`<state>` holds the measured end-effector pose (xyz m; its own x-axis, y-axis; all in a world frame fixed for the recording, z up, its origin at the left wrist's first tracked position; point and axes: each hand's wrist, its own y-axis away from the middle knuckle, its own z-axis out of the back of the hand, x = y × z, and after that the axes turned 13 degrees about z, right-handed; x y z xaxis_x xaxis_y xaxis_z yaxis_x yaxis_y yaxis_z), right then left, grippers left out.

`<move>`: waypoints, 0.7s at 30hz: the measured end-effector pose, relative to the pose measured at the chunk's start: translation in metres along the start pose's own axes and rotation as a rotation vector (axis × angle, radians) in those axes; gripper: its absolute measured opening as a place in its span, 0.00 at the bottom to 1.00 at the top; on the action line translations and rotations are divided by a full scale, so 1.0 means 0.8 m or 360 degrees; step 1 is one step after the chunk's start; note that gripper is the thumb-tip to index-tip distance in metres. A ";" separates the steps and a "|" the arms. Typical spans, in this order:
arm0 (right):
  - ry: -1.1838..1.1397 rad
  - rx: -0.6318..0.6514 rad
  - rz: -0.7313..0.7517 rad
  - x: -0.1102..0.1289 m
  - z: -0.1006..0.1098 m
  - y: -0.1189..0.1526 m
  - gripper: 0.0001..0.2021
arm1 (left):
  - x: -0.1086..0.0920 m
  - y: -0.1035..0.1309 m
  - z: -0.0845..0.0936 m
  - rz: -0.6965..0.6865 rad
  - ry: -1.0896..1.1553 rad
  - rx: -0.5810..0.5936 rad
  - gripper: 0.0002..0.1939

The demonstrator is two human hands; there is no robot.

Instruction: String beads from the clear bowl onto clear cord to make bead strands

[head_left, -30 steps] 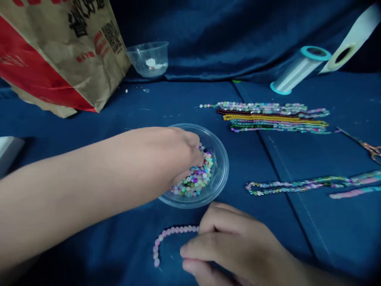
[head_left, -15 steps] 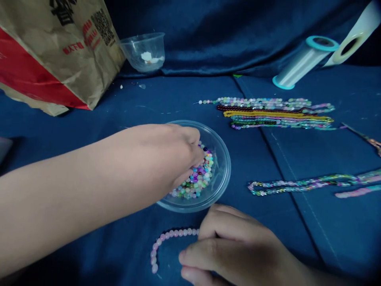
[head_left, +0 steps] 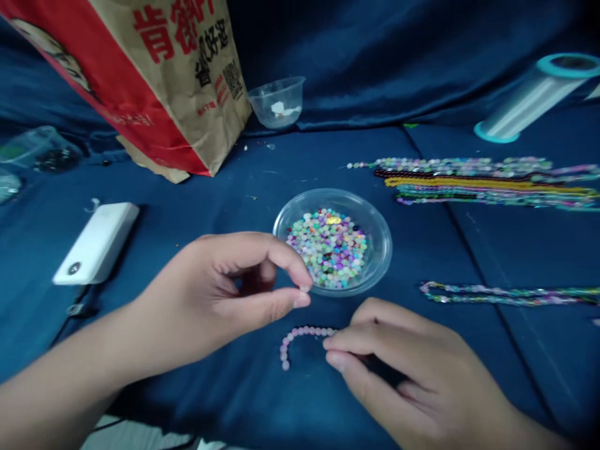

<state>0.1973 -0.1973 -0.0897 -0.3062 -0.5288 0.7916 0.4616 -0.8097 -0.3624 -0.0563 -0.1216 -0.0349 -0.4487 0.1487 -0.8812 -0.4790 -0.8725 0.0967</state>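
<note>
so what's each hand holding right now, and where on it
The left hand pinches one small pale bead between thumb and forefinger tips. The right hand pinches the pink bead strand at its end; the rest lies on the cloth.

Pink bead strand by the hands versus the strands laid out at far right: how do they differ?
The pink bead strand is one short string, all pale pink, curved into a hook, with its end at the right hand. The far strands are several long strings lying straight side by side, in mixed colours including yellow and dark red, and no hand is near them. Both are small round beads on the blue cloth.
</note>
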 end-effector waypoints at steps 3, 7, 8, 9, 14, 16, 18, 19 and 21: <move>0.0011 0.0002 0.0038 0.005 0.002 -0.003 0.11 | 0.018 0.027 -0.012 0.0267 0.0327 0.0039 0.05; 0.0048 0.0006 0.0025 0.008 0.004 -0.004 0.12 | 0.033 0.032 -0.022 0.0445 0.0837 0.0205 0.06; 0.0057 0.0005 0.0028 0.009 0.004 -0.004 0.12 | 0.035 0.030 -0.024 0.0466 0.0946 0.0252 0.07; 0.0062 0.0003 0.0031 0.009 0.004 -0.004 0.11 | 0.036 0.029 -0.025 0.0480 0.1035 0.0293 0.09; 0.0077 -0.0016 0.0055 0.010 0.004 -0.008 0.12 | 0.039 0.024 -0.029 0.0550 0.1214 0.0378 0.12; 0.0090 -0.0033 0.0064 0.010 0.004 -0.010 0.12 | 0.043 0.024 -0.032 0.0567 0.1190 0.0344 0.12; 0.0098 -0.0045 0.0053 0.010 0.004 -0.010 0.11 | 0.046 0.024 -0.035 0.0562 0.1137 0.0314 0.13; 0.0099 -0.0049 0.0041 0.010 0.004 -0.010 0.11 | 0.047 0.023 -0.036 0.0553 0.1110 0.0304 0.12; 0.0088 -0.0052 0.0011 0.009 0.003 -0.008 0.10 | 0.049 0.022 -0.037 0.0534 0.1060 0.0288 0.12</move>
<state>0.1943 -0.1950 -0.0806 -0.3490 -0.5469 0.7610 0.4368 -0.8134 -0.3842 -0.0597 -0.1453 -0.0813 -0.0699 -0.4726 -0.8785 -0.5389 -0.7232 0.4319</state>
